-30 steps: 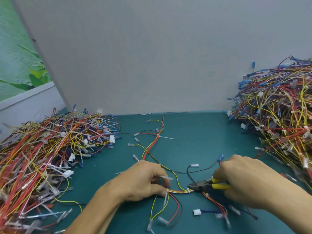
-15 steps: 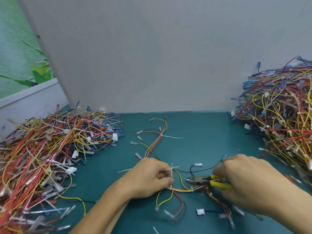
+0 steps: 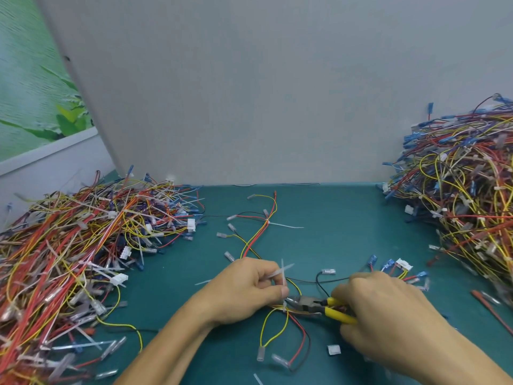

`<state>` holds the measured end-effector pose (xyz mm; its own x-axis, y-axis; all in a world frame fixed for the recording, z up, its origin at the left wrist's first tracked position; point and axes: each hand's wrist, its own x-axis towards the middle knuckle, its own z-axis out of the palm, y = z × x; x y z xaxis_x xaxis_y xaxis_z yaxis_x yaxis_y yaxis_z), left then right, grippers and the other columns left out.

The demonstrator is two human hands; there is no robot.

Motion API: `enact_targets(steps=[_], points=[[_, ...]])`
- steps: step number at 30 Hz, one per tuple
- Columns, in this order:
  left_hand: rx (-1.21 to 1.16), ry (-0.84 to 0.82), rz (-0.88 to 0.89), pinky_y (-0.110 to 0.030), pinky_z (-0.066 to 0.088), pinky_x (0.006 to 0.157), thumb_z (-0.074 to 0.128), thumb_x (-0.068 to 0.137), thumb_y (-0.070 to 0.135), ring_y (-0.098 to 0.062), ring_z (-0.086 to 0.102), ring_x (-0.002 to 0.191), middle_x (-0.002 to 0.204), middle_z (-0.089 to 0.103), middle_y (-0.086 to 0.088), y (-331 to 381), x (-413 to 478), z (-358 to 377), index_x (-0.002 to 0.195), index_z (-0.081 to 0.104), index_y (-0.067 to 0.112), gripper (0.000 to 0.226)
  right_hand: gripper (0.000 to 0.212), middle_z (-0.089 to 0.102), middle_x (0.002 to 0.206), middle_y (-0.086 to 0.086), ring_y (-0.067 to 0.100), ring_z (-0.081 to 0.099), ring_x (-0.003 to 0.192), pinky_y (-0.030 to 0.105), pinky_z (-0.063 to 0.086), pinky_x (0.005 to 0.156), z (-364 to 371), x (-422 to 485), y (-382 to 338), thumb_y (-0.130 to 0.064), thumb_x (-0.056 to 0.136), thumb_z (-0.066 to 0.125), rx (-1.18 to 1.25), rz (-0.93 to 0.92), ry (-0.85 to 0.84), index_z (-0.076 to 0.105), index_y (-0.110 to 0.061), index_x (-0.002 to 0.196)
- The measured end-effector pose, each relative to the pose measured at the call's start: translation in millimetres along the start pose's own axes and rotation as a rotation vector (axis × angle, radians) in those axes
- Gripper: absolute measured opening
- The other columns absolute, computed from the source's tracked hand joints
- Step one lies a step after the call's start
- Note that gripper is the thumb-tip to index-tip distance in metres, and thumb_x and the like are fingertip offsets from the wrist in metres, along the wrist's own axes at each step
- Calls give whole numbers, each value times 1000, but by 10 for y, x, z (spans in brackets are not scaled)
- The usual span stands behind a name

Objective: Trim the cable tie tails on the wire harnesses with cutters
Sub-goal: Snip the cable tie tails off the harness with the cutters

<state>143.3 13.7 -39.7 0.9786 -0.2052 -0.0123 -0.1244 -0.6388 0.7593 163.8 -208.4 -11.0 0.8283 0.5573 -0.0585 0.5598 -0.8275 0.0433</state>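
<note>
Left hand (image 3: 244, 290) sits near centre of the green desk (image 3: 347, 232), fingers curled. Thumb and fingers pinch a white cable tie tail (image 3: 282, 275) that stands roughly upright out of the grip. A second pale strip crosses it at the fingertips.

The tie sits on a loose harness (image 3: 258, 240) of red, yellow and black wires. This runs from the far middle of the desk, under the left hand, and loops out near the bottom edge with clear-sleeved ends.

Right hand (image 3: 388, 309) is just right of the left one, clamped round the yellow handles of the cutters (image 3: 308, 304). The dark cutter head points left, tip just under the left thumb, touching or almost touching the wire bundle at the base of the tie. Cannot tell if the blades are closed on it. The hands are close together but not touching, with the cutters bridging the gap.

Another uncut tie tail (image 3: 287, 225) sticks out to the right from the far part of the same harness. Blue terminals (image 3: 372, 259) and a white connector (image 3: 404, 263) lie just beyond the right hand. A small white piece (image 3: 333, 349) lies on the desk near the right wrist.

A big pile of harnesses (image 3: 69, 259) fills the left side, many white tie tails poking out. A taller pile (image 3: 466, 204) is on the right, well apart from the hands. A grey wall panel (image 3: 249, 93) stands behind the desk, with a leafy green picture (image 3: 33, 93) far left.
</note>
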Motion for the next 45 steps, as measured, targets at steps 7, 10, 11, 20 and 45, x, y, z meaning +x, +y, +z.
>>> enact_targets(steps=[7, 10, 11, 20, 45], points=[[2, 10, -1, -30, 24, 58, 63, 89, 23, -14, 27, 57, 57, 29, 3, 0, -8, 6, 75, 59, 14, 18, 12, 42, 87, -5, 24, 42, 81, 32, 33, 62, -1, -7, -50, -35, 82, 47, 17, -10, -24, 49, -25, 88], [-1, 13, 1, -30, 26, 57, 64, 89, 21, -14, 28, 57, 55, 30, 4, 1, -10, 29, 73, 59, 14, 18, 12, 44, 89, -4, 25, 47, 85, 33, 33, 60, -1, -5, -41, -31, 82, 46, 29, -26, -53, 52, -23, 89], [0, 16, -1, -29, 26, 57, 64, 88, 20, -14, 29, 56, 54, 30, 5, 4, -8, 41, 72, 59, 14, 18, 14, 44, 91, -4, 25, 49, 87, 32, 33, 60, -1, -6, -36, -30, 82, 46, 29, -35, -60, 54, -22, 91], [8, 50, -31, -21, 28, 52, 65, 87, 18, -5, 29, 49, 45, 33, 11, 27, -12, 69, 67, 56, 23, 22, 0, 37, 87, -3, 29, 47, 84, 33, 26, 54, 7, -17, -74, -26, 85, 45, -69, -77, -76, 44, -26, 85], [-776, 307, -212, -21, 17, 44, 30, 94, -2, -11, 23, 43, 51, 35, 2, -58, 43, -138, 97, 51, 8, 23, 9, 41, 81, -4, 27, 42, 78, 28, 20, 48, 24, 41, 159, -28, 76, 45, -143, -155, -106, 38, -25, 80]])
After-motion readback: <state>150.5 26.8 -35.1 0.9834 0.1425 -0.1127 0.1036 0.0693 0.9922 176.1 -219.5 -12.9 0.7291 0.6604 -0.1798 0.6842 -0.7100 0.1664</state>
